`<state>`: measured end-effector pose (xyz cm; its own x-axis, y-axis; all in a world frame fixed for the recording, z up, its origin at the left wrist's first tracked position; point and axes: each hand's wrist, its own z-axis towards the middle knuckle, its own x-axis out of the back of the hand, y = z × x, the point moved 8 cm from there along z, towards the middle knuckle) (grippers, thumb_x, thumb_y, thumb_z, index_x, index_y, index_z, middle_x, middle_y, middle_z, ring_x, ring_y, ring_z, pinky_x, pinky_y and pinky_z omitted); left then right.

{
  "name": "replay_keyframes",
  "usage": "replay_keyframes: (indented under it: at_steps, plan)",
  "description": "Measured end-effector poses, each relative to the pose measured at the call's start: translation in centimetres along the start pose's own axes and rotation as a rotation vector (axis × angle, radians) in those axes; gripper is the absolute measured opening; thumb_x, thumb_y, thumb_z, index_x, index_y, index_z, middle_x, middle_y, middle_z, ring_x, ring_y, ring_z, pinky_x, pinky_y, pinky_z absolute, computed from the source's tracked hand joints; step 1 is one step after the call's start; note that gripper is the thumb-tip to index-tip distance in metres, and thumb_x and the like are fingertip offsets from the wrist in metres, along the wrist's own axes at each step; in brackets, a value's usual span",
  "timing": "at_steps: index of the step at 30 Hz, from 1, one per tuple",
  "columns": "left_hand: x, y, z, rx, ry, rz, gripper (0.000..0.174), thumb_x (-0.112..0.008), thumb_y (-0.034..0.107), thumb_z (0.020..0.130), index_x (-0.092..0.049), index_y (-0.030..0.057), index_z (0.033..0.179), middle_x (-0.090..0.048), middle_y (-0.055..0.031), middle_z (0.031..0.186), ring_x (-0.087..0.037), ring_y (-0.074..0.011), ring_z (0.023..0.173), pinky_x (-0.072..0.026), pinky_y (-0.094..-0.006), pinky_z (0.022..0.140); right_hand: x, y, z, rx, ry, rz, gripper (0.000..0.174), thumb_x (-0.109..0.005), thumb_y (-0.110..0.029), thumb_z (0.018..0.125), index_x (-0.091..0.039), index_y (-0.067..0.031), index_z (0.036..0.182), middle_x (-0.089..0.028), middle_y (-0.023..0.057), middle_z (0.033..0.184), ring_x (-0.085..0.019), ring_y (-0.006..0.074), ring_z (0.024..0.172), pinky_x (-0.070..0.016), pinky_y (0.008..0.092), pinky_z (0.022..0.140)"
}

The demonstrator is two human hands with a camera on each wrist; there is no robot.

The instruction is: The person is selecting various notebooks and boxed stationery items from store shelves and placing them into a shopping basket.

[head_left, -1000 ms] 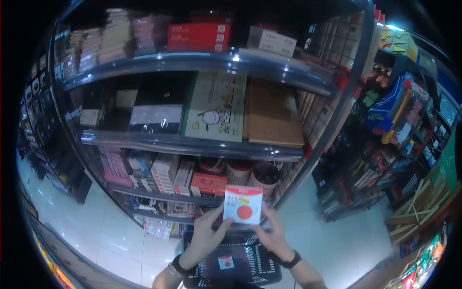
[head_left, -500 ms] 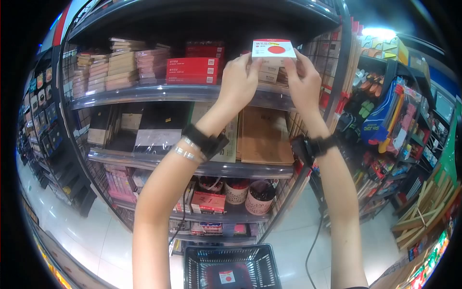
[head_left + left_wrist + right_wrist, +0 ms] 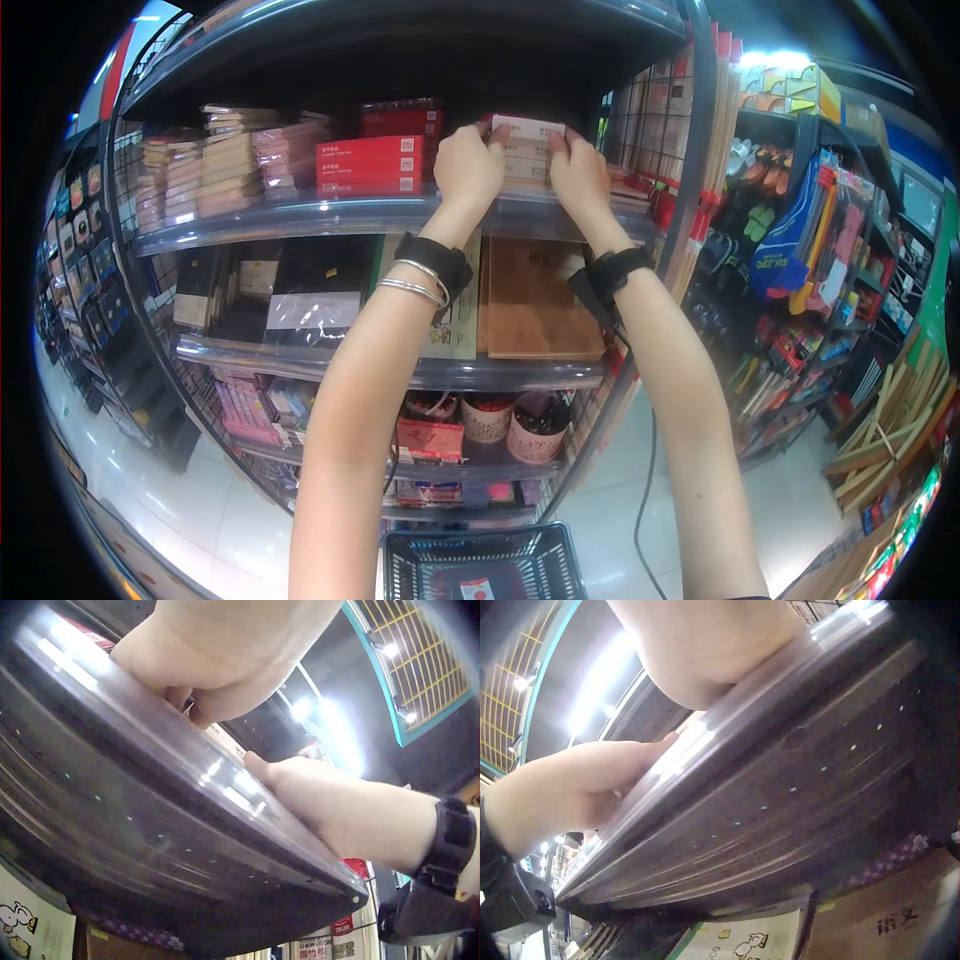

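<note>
On the upper shelf, a white box (image 3: pixel 530 130) sits at the top of a stack of similar white boxes (image 3: pixel 526 168). My left hand (image 3: pixel 470 172) grips its left side, thumb on the front face. From the other side my right hand (image 3: pixel 581 180) holds the same box, thumb at its front right corner. The left wrist view looks up past the shelf's lip at the left hand (image 3: pixel 217 664), its fingertips mostly hidden. Likewise, the shelf edge covers the fingers of the right hand (image 3: pixel 712 656) in the right wrist view.
Red boxes (image 3: pixel 368 165) and stacks of thin packs (image 3: pixel 235 155) stand left of the hands. Brown folders (image 3: pixel 545 310) lie on the shelf below. A black basket (image 3: pixel 420 540) with a white-and-red box (image 3: pixel 476 590) is on the floor. A cable (image 3: pixel 645 520) hangs beside the right arm.
Both hands have raised the white box from above the basket to the upper shelf, then moved it inward onto the stack. Its red-dotted top no longer faces the head camera.
</note>
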<state>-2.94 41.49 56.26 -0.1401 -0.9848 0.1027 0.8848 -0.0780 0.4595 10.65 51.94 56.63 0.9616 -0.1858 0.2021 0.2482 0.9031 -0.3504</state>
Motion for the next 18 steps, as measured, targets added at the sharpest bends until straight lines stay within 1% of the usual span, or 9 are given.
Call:
replay_keyframes:
  at_steps: [2, 3, 6, 7, 11, 14, 16, 17, 18]
  plan:
    - [0.6, 0.2, -0.5, -0.011, 0.069, -0.011, 0.033, -0.058, 0.030, 0.082, -0.065, 0.0031, 0.099, -0.064, -0.0199, 0.085, -0.062, -0.0346, 0.082, -0.0480, -0.0405, 0.074, -0.1, 0.0, 0.0, -0.054, -0.043, -0.040, 0.046, -0.047, -0.037, 0.087, -0.056, -0.0005, 0.113, -0.059, 0.0237, 0.103, -0.055, 0.0368, 0.102, -0.0411, 0.0404, 0.087]
    - [1.0, 0.4, -0.7, -0.018, 0.114, 0.002, 0.031, -0.060, 0.030, 0.081, -0.067, 0.0037, 0.095, -0.064, -0.0189, 0.082, -0.062, -0.0336, 0.080, -0.0485, -0.0399, 0.073, 0.0, 0.0, 0.1, -0.038, -0.008, -0.016, 0.044, -0.049, -0.037, 0.086, -0.056, -0.0032, 0.113, -0.061, 0.0222, 0.101, -0.056, 0.0363, 0.099, -0.0415, 0.0398, 0.086]
    - [1.3, 0.7, -1.1, 0.015, 0.143, 0.061, 0.029, -0.060, 0.030, 0.081, -0.068, 0.0042, 0.092, -0.064, -0.0180, 0.079, -0.063, -0.0327, 0.077, -0.0490, -0.0392, 0.071, 0.3, -0.2, -0.2, -0.026, 0.027, 0.047, 0.037, -0.049, -0.031, 0.086, -0.056, -0.0070, 0.113, -0.061, 0.0227, 0.095, -0.057, 0.0396, 0.094, -0.0425, 0.0437, 0.085]
    - [1.3, 0.8, -1.1, 0.007, 0.159, 0.093, 0.028, -0.060, 0.030, 0.081, -0.068, 0.0049, 0.090, -0.065, -0.0168, 0.077, -0.064, -0.0320, 0.075, -0.0495, -0.0388, 0.070, 0.3, -0.2, -0.2, -0.015, 0.027, 0.039, 0.035, -0.051, -0.030, 0.085, -0.057, -0.0088, 0.113, -0.062, 0.0216, 0.095, -0.057, 0.0389, 0.094, -0.0429, 0.0430, 0.085]
    - [1.3, 0.7, -1.1, 0.078, 0.122, 0.098, 0.026, -0.060, 0.030, 0.081, -0.069, 0.0075, 0.090, -0.065, -0.0161, 0.077, -0.064, -0.0318, 0.075, -0.0496, -0.0388, 0.070, 0.2, 0.0, -0.1, 0.006, 0.029, 0.015, 0.034, -0.052, -0.029, 0.085, -0.057, -0.0094, 0.112, -0.062, 0.0209, 0.096, -0.058, 0.0380, 0.093, -0.0432, 0.0428, 0.085]
    - [0.7, 0.2, -1.0, 0.090, 0.039, 0.117, 0.035, -0.057, 0.037, 0.081, -0.067, 0.0076, 0.097, -0.066, -0.0148, 0.088, -0.063, -0.0301, 0.084, -0.0480, -0.0386, 0.076, 0.1, 0.1, -0.3, 0.020, 0.036, -0.027, 0.034, -0.051, -0.027, 0.085, -0.057, -0.0086, 0.113, -0.062, 0.0217, 0.096, -0.058, 0.0378, 0.093, -0.0433, 0.0433, 0.084]
    - [0.5, 0.3, -0.8, 0.062, -0.016, 0.092, 0.035, -0.057, 0.032, 0.082, -0.064, 0.0055, 0.102, -0.064, -0.0171, 0.093, -0.062, -0.0314, 0.088, -0.0472, -0.0390, 0.079, 0.1, 0.0, -0.4, 0.048, 0.047, -0.034, 0.036, -0.049, -0.026, 0.086, -0.054, -0.0078, 0.116, -0.062, 0.0226, 0.096, -0.058, 0.0379, 0.093, -0.0434, 0.0439, 0.084]
    - [0.6, 0.3, -0.9, 0.046, -0.039, 0.083, 0.035, -0.057, 0.030, 0.082, -0.063, 0.0044, 0.105, -0.063, -0.0183, 0.096, -0.061, -0.0320, 0.089, -0.0468, -0.0392, 0.080, 0.2, 0.1, -0.4, 0.024, 0.051, -0.045, 0.036, -0.049, -0.025, 0.086, -0.052, -0.0071, 0.118, -0.062, 0.0228, 0.095, -0.057, 0.0384, 0.093, -0.0435, 0.0442, 0.083]
    - [1.5, 1.1, -1.1, -0.061, 0.033, 0.036, 0.036, -0.057, 0.027, 0.081, -0.061, 0.0031, 0.107, -0.062, -0.0195, 0.099, -0.060, -0.0328, 0.092, -0.0460, -0.0391, 0.081, 0.5, -0.1, -0.5, 0.003, 0.057, -0.053, 0.037, -0.048, -0.024, 0.086, -0.051, -0.0064, 0.119, -0.062, 0.0230, 0.094, -0.057, 0.0389, 0.093, -0.0436, 0.0446, 0.083]
